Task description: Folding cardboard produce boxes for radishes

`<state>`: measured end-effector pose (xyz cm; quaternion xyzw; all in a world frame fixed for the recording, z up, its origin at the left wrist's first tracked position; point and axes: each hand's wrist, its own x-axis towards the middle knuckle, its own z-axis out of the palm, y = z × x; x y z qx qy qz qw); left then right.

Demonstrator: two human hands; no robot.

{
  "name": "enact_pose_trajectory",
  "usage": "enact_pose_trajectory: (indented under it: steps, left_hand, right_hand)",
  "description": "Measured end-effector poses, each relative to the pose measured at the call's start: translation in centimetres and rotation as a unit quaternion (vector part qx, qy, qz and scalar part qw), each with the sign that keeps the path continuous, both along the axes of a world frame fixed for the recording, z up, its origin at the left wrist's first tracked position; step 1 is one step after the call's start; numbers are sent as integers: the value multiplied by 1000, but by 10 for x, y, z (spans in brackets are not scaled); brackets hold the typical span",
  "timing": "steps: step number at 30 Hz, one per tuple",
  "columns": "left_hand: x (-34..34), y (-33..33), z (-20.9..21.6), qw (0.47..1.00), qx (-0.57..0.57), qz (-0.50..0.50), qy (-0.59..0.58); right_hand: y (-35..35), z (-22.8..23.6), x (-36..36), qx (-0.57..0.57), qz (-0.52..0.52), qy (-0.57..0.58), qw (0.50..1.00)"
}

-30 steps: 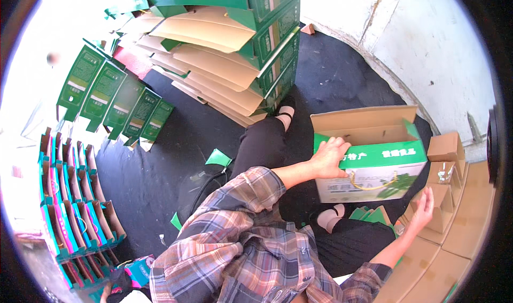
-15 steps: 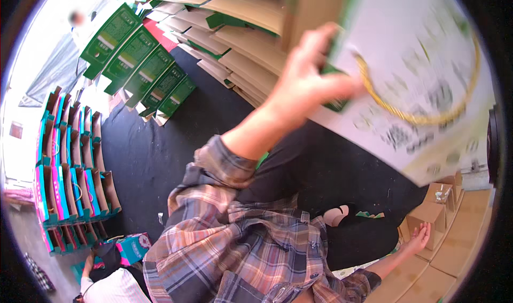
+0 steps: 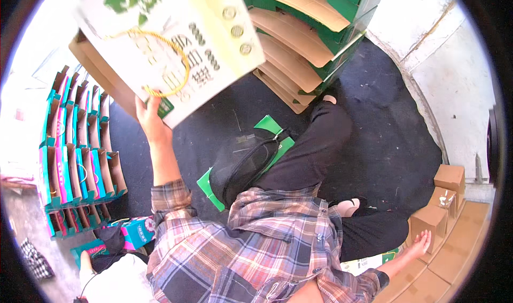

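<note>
My left hand, raised at the upper left, is closed on the lower corner of a white gift box. The box is tilted, with green leaf print, dark lettering and a brown inner side showing. A yellow rope handle loops across its face just above my fingers. Far to the right, my right hand is open, its fingers loosely stretched with nothing in them. It is beside a small brown carton, which stands on a row of larger brown cartons.
Green boxes with brown trays are stacked high ahead. Teal and pink open boxes form a stack at left. A black bag and green piece lie by my legs. Another person sits at lower left; a white wall is right.
My left hand has carried the white gift box from the upper right to the upper left. The view has shifted, showing more wall at right. My right hand stays by the small carton.
</note>
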<state>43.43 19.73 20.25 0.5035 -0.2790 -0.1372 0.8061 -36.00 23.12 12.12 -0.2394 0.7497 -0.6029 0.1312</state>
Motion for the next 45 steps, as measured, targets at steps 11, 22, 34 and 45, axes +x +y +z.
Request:
enact_pose_trajectory:
  steps: [11, 22, 34, 45]
  left_hand:
    - [32, 18, -189, 904, 155, -30, 397]
    - [75, -4, -354, 849, 178, -99, 488]
    - [114, -13, -370, 880, 269, -165, 356]
    - [150, -5, -373, 639, 575, -357, -367]
  right_hand:
    - [35, -20, -32, 68, -16, 22, 997]
    - [126, -123, -11, 270, -103, -87, 953]
    - [60, -151, 80, 282, 0, -228, 932]
    - [159, -190, 73, 83, 31, -246, 965]
